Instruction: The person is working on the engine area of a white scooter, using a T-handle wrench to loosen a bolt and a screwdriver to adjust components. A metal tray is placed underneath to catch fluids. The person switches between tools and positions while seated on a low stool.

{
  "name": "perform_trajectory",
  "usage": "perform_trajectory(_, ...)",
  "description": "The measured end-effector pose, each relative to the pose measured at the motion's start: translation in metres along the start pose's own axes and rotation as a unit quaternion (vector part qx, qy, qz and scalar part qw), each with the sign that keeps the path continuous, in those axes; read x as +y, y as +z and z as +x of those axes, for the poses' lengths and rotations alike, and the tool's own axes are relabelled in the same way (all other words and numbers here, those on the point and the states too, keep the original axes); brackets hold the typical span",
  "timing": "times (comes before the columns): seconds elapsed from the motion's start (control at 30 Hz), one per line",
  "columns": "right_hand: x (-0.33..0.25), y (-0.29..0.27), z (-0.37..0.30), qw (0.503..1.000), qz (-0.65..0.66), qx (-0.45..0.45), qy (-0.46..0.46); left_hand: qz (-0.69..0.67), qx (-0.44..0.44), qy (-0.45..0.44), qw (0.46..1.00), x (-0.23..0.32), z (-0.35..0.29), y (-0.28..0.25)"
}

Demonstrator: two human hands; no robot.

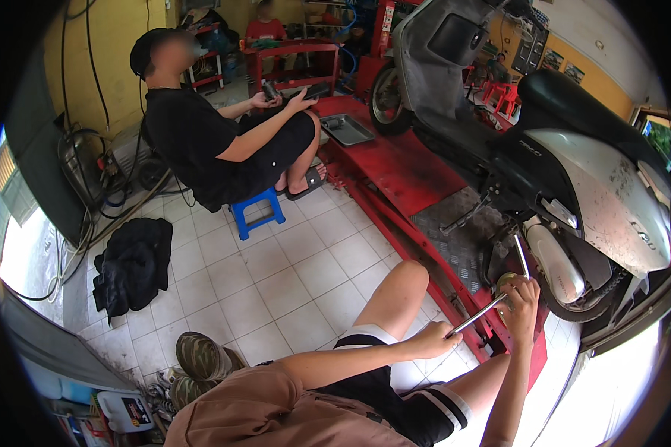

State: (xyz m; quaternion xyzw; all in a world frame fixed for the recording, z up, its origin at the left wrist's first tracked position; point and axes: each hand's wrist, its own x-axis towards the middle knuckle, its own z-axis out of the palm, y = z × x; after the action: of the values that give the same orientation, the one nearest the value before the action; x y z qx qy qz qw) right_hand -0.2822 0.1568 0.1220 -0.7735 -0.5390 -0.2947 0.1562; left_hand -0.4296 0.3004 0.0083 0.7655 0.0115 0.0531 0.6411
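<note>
My left hand is closed round the near end of a shiny metal bar, which looks like a wrench handle. At the bar's far end my right hand is closed on it, beside a round gold-coloured part. A second straight metal rod rises from near my right hand toward the underside of a scooter; how rod and bar join is hidden by my fingers. The scooter stands on a red lift platform, its rear wheel close to my right hand.
A person in black sits on a blue stool at left, holding a dark part. A metal tray rests on the platform. Black cloth lies on the tiled floor. A white jug stands at lower left; hoses hang beyond.
</note>
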Motion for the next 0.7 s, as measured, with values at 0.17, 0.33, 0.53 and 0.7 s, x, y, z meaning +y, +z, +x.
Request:
perform_trajectory(0.17,0.017,0.086,-0.089,0.983,0.042,-0.037,0.176,-0.229,-0.123,-0.248,0.933,-0.003,-0.008,0.022)
perform_trajectory(0.33,0.021,0.128,-0.121,0.911,0.08,-0.118,0.387,-0.269,-0.159,-0.304,0.9,-0.006,-0.02,0.046)
perform_trajectory(0.53,0.021,0.166,-0.143,0.92,0.084,-0.13,0.36,-0.324,-0.228,-0.251,0.883,0.038,-0.009,0.04)
perform_trajectory(0.7,0.03,0.189,-0.177,0.917,0.106,-0.151,0.354,-0.192,-0.156,-0.019,0.969,0.035,0.043,0.027)
